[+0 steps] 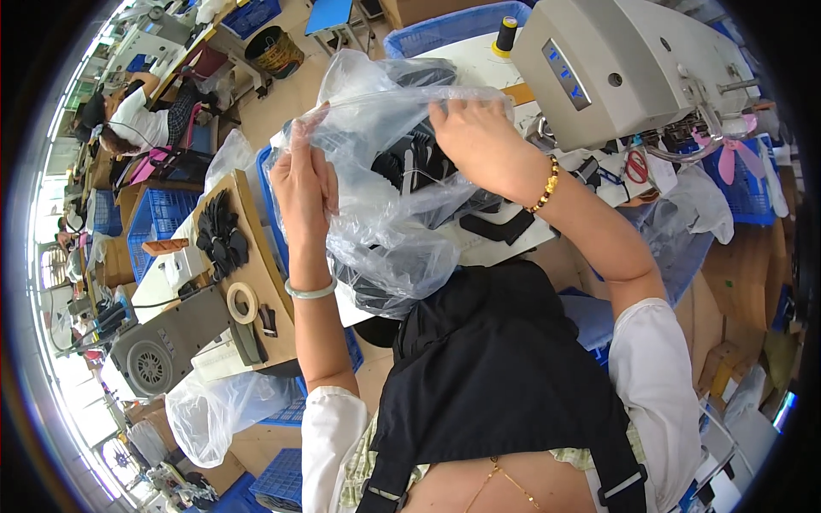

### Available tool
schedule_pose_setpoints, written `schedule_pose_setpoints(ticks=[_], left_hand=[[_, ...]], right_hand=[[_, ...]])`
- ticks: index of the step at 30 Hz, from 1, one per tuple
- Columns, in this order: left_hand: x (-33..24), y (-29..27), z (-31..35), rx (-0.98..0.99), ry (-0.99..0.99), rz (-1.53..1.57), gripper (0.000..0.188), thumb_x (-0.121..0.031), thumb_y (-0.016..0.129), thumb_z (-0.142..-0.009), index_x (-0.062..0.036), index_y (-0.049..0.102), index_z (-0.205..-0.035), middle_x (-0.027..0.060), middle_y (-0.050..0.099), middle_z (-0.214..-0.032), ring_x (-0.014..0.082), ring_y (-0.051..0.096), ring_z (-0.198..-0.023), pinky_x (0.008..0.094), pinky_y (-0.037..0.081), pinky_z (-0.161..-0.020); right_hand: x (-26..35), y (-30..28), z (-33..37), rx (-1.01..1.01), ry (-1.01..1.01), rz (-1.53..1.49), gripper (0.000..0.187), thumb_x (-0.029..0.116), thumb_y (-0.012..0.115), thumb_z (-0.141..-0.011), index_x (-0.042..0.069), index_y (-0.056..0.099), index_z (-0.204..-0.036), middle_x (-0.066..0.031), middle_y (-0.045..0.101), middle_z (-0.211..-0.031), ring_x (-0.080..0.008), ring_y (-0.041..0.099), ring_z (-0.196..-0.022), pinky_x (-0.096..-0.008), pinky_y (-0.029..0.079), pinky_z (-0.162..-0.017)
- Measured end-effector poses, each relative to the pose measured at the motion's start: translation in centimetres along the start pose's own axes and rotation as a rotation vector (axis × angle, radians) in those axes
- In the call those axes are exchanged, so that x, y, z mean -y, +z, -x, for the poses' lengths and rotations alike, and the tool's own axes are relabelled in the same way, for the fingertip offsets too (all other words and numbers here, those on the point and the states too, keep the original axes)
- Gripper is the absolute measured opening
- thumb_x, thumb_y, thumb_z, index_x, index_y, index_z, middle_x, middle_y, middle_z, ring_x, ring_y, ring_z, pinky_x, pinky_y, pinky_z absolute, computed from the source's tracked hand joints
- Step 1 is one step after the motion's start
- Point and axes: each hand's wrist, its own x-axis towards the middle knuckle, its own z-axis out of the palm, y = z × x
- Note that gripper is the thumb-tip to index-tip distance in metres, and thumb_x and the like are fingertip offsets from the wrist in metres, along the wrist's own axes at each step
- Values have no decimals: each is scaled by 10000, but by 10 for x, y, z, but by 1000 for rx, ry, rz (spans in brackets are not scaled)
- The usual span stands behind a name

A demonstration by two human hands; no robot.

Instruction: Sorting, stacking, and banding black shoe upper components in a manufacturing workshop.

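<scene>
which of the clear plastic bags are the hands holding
The large middle bag, its edge stretched between the left hand and right hand; the lower-left bag and right-side bag are untouched.

Between the left hand and the right hand, the clear plastic bag's cloudy folds partly hide the dark pieces, leaving their number unclear.
</scene>
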Motion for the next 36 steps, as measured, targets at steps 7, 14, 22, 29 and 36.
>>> schedule_pose_setpoints(ticks=[7,14,22,29,36], left_hand=[[3,17,9,34,31,-116,495,-361,353,-997,51,588,-1138,-43,332,-400,30,250,-298,204,190,-293],[3,7,4,-7,46,-162,508,-383,349,-994,38,579,-1162,-46,323,-407,28,259,-310,209,201,-304],[8,3,4,-19,16,-176,514,-389,341,-995,32,561,-1193,-45,316,-411,29,260,-312,209,200,-307],[-2,23,0,52,84,-192,518,-390,333,-997,33,560,-1194,-46,322,-418,27,263,-323,206,209,-320],[-14,52,-12,205,210,-46,403,-298,376,-1001,-5,576,-1191,-64,322,-475,16,266,-364,201,231,-346]], right_hand=[[25,33,-41,457,-377,-592,512,176,675,-740,-48,461,-1149,-157,503,-1147,-357,517,-1071,-470,417,-886],[-6,111,-66,504,-283,-471,959,575,662,-698,40,288,-1401,-215,255,-1443,-314,313,-1316,-392,321,-1047],[-26,90,-82,627,-99,-683,841,636,571,-757,-112,531,-1139,-229,611,-1038,-311,590,-991,-399,437,-900],[-22,96,-72,739,66,-628,1037,810,481,-663,-154,592,-1029,-219,650,-921,-282,654,-740,-376,524,-665],[-34,95,-59,559,317,-1002,892,674,637,-640,-137,598,-1008,-207,646,-923,-251,662,-713,-316,536,-598]])
